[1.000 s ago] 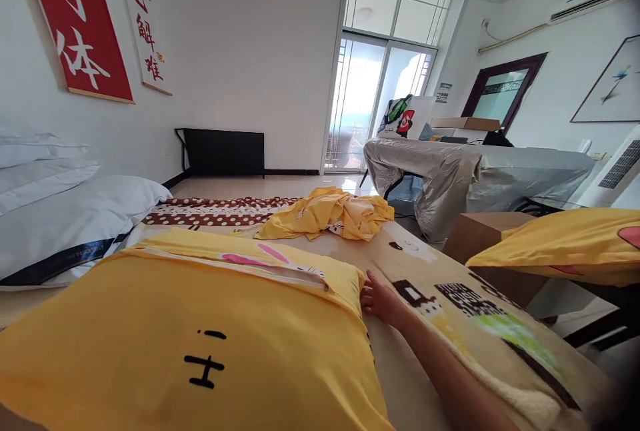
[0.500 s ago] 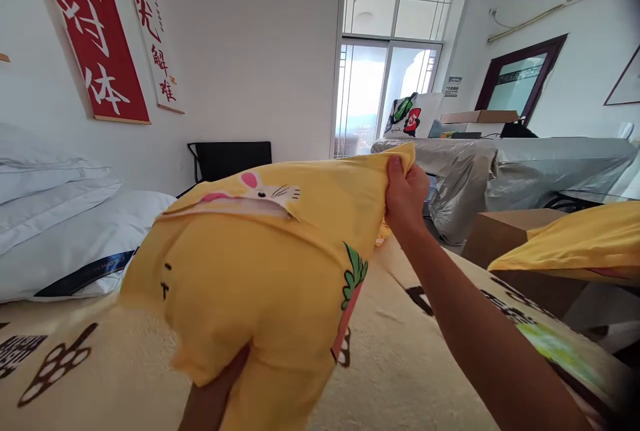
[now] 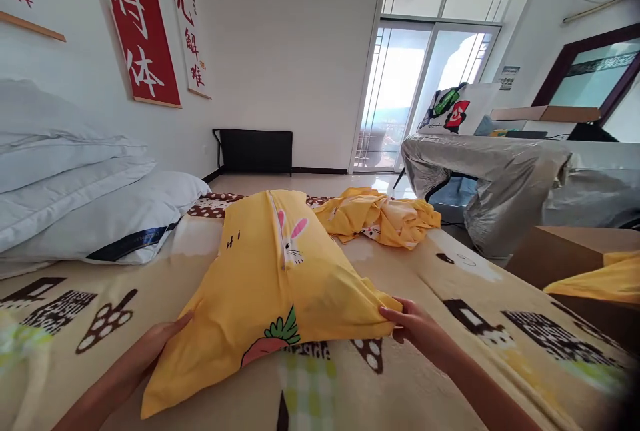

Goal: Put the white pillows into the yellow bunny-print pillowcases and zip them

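A yellow pillowcase (image 3: 250,297) printed with a rabbit, a carrot and the letters "Hi" lies on the patterned blanket, bulging as if a pillow is inside. My left hand (image 3: 159,345) is closed on its near left edge, thumb on top and the other fingers hidden beneath. At the right corner, my right hand (image 3: 413,322) pinches the cloth between thumb and fingers. Just beyond it sits a crumpled heap of yellow cloth (image 3: 390,214) with similar rabbit prints.
White pillows (image 3: 115,217) are stacked at the left. A cardboard box (image 3: 565,251) with yellow fabric (image 3: 600,281) over it stands at the right. Behind are a table under a silvery cover (image 3: 500,157) and a black folded item (image 3: 257,152) by the wall.
The pillowcase has come down from mid-air to lie on the blanket. My right hand has lowered with its corner; my left hand, earlier mostly hidden beneath the case, now shows at its left edge.
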The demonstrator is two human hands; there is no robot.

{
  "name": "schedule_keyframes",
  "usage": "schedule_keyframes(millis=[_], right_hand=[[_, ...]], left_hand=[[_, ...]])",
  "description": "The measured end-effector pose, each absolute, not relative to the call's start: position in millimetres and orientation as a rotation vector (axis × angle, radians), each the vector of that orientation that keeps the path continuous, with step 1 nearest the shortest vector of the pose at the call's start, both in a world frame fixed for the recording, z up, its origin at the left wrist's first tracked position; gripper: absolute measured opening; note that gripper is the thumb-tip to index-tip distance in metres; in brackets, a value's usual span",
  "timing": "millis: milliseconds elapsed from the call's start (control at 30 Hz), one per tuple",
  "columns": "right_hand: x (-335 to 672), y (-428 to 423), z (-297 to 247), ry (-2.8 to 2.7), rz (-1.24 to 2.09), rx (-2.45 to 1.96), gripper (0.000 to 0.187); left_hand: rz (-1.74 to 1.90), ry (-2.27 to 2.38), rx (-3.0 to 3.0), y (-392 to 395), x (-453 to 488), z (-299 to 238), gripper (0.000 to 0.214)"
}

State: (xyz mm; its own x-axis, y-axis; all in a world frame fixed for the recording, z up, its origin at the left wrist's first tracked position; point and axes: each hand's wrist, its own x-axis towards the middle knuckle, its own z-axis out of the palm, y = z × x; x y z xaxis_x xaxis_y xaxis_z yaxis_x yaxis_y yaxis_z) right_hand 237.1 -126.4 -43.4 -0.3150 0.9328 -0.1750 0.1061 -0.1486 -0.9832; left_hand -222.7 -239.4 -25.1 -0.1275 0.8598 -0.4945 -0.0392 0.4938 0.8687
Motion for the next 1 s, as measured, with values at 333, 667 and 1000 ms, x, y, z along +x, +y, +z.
schedule_keyframes(millis=[333, 667, 1000], right_hand=[[261, -111, -50, -1.644, 1.502, -1.453, 0.057], [278, -113, -58, -2.101, 1.479, -1.754, 0.054], [204, -123, -15, -2.09, -0.317, -1.212, 0.042]], left_hand=[[1.048, 1.41, 0.577, -261, -197, -28, 0.064], [0.354, 2.226, 1.475, -263, -239, -69, 0.048], [1.004, 2.118, 2.682, -270, -187, -48, 0.044]])
